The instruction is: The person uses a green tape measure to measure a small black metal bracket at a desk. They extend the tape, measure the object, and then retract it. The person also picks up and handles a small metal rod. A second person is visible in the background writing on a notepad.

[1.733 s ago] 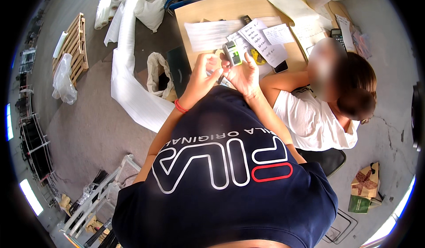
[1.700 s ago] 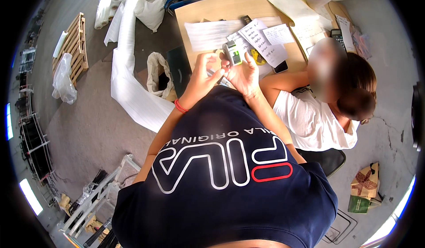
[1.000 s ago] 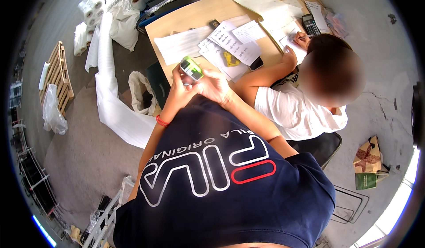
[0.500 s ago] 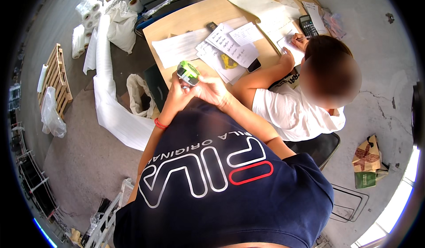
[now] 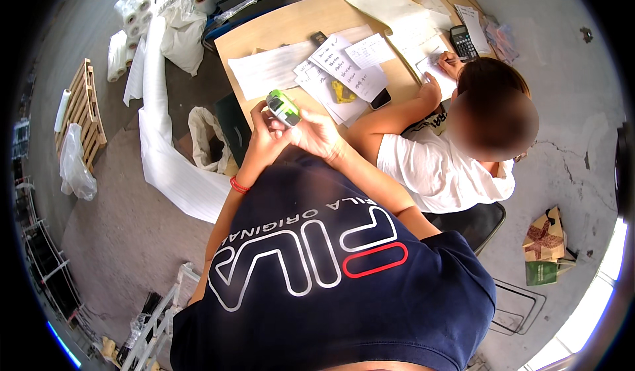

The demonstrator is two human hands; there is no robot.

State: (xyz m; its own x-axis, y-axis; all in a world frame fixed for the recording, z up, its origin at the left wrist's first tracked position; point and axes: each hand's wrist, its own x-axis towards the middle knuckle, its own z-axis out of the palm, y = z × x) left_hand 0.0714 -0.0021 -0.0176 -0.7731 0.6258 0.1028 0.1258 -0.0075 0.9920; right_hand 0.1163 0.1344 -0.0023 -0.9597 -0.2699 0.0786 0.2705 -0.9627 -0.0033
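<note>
- Device: the compact green-and-grey device (image 5: pixel 284 109) sits above the near edge of the desk (image 5: pixel 291 28); compared with 0.5 s ago, it is turned to show less green.
- Left hand (image 5: pixel 266 139): fingers grasp the device's left side; 1.7 s ago they were apart from it.
- Right hand (image 5: pixel 319 135): adjoins the device's lower right; its grip cannot be determined.
- Surroundings: handwritten papers (image 5: pixel 360 76) lie beyond, right of the device; a co-worker's hand (image 5: pixel 450 64) is farther right.
</note>
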